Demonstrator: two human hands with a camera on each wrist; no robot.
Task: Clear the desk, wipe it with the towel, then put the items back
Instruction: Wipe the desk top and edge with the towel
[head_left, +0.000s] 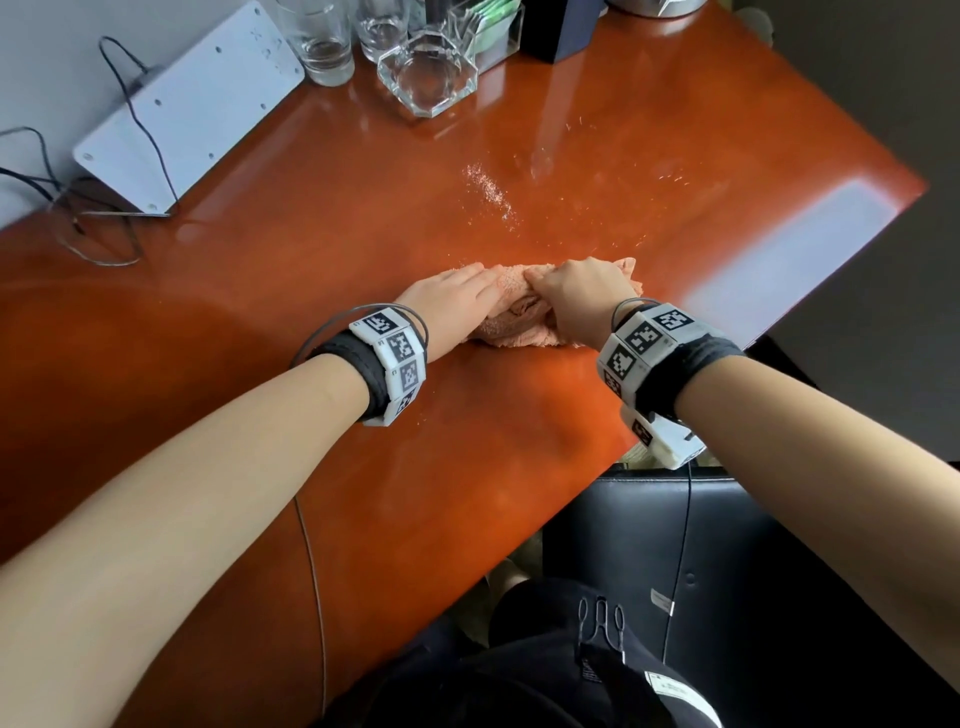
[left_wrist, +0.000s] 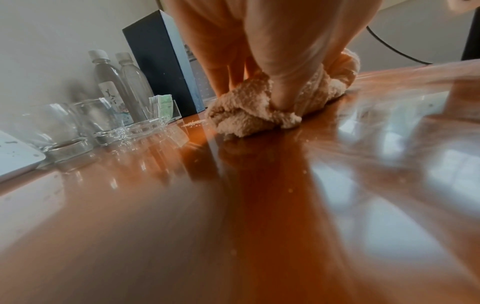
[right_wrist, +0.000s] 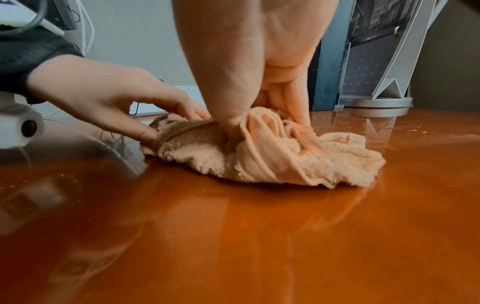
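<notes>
A: From the head view, where was the towel (head_left: 524, 312)?
B: Bunched on the desk (head_left: 322, 218) near the front edge, a little right of centre. The left hand (head_left: 457, 306) lay over its left end, fingers fairly straight and pressing down. The right hand (head_left: 576, 301) was curled into the right part, gripping a fold. Pale crumbs (head_left: 491, 189) lay just beyond it, and the glasses (head_left: 322, 41), an ashtray (head_left: 426, 73) and a dark box (head_left: 566, 26) stood along the far edge (so the clearing looked only partly done).

A: And the left wrist view?
B: The left fingers (left_wrist: 283, 90) pushed down into soft pile, the cloth puckering round them. Bottles (left_wrist: 111, 82) stood far left by the wall.

A: The right wrist view?
B: The right hand's thumb (right_wrist: 231, 107) and fingers pinched a ridge of cloth; the left hand (right_wrist: 109, 102) held the other end flat with its fingertips.

A: Which way did it run?
B: Its long axis ran left to right, roughly parallel to the near edge; crumpled as it was, I couldn't name a front.

A: How would it handle?
B: Light, limp, grippy on the glossy wood, I'd judge. Best taken by a gathered handful on top, palm spread to keep it flat.
</notes>
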